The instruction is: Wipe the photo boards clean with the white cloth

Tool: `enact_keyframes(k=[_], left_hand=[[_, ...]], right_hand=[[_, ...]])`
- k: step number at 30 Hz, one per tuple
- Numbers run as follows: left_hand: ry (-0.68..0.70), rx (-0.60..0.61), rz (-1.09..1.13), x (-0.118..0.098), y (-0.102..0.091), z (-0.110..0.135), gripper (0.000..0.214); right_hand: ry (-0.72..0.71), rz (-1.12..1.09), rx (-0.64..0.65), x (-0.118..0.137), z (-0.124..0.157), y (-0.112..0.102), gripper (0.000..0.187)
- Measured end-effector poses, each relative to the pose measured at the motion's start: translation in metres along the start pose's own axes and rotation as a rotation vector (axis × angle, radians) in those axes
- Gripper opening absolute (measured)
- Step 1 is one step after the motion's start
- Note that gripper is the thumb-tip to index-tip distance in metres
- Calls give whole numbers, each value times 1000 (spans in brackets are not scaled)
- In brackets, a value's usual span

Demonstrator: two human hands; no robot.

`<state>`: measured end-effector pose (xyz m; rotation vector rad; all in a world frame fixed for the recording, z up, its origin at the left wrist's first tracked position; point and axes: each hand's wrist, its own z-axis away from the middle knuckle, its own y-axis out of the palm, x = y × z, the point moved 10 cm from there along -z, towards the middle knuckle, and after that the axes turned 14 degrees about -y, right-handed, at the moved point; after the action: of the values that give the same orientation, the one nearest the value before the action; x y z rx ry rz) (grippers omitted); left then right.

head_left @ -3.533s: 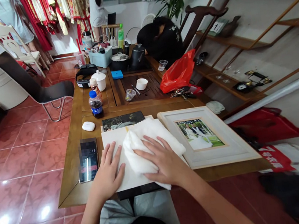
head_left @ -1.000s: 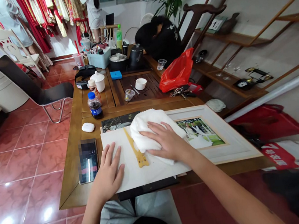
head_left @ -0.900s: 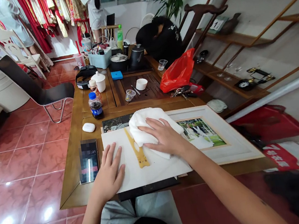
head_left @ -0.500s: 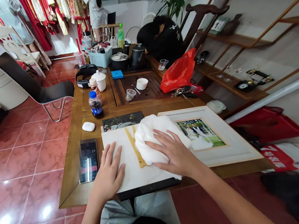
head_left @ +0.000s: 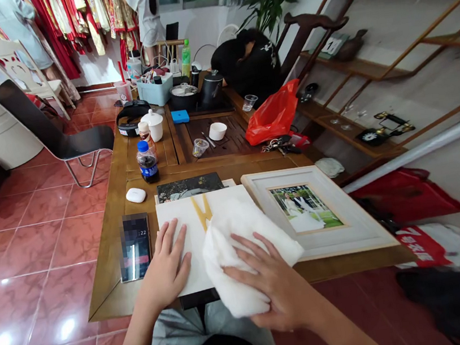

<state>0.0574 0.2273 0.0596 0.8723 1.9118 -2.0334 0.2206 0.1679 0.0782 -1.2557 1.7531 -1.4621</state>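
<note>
My left hand (head_left: 168, 264) lies flat, fingers spread, on the left part of a white board (head_left: 175, 207). Under my right hand (head_left: 266, 279) is a bunched white cloth (head_left: 226, 236), held against the board's right side and near edge. A gold easel-shaped piece (head_left: 202, 210) is on the board, its lower part covered by the cloth. Right of the cloth is a white frame (head_left: 258, 188) around a photo (head_left: 303, 208) of a couple outdoors. The cloth overlaps the frame's near left corner. A dark photo panel (head_left: 189, 186) shows behind the board.
Left of the board lies a phone (head_left: 135, 248), with a white earbud case (head_left: 135, 195) and a blue-capped bottle (head_left: 147, 164) beyond. Farther back are a white cup (head_left: 218, 131) and a red plastic bag (head_left: 273, 115). A person in black (head_left: 244, 62) leans at the far side.
My right hand has drawn the white cloth toward me, past the board's near edge. More of the gold piece's top and the framed photo shows. My left hand has stayed in place.
</note>
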Motion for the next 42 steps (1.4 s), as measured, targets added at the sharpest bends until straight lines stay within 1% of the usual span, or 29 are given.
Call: enact_keyframes(k=[2,3,6,10,17,19,21,23,26,32,38,40,42], left_hand=[[2,-1,2,0,0,0,56],[3,0,4,0,0,0,57],[10,2,1,-1,-1,1,57],[13,-1,-9,-1,-1,1,56],[19,-14,-14,0,0,2,56],[11,-14,-7,1,0,2,56],[7,-14,-4,2,0,1,56],[6,-16,-4,2,0,1,56],[12,-19,-12,1,0,1,56],[11,-3,-31,-1,0,1,54],[6,21,-23,-1,0,1,57],[-1,22,-22,0,1,1,57],[-1,27,-20,0,1,1,57]], right_hand=[[-31,-32,19,8,-10,6,77],[-24,-44,34,8,-14,9,78],[38,-75,91,-2,-22,16,81],[114,-90,146,-31,-34,16,79],[214,-48,147,-95,-69,7,74],[226,-33,129,-108,-77,3,72],[215,-26,107,-112,-81,1,70],[186,-27,91,-109,-81,0,70],[142,-52,103,-92,-74,1,71],[95,-142,195,-47,-54,3,69],[-13,-266,284,-4,-36,6,79],[-34,-287,304,3,-32,7,80],[-31,-295,303,2,-31,7,80]])
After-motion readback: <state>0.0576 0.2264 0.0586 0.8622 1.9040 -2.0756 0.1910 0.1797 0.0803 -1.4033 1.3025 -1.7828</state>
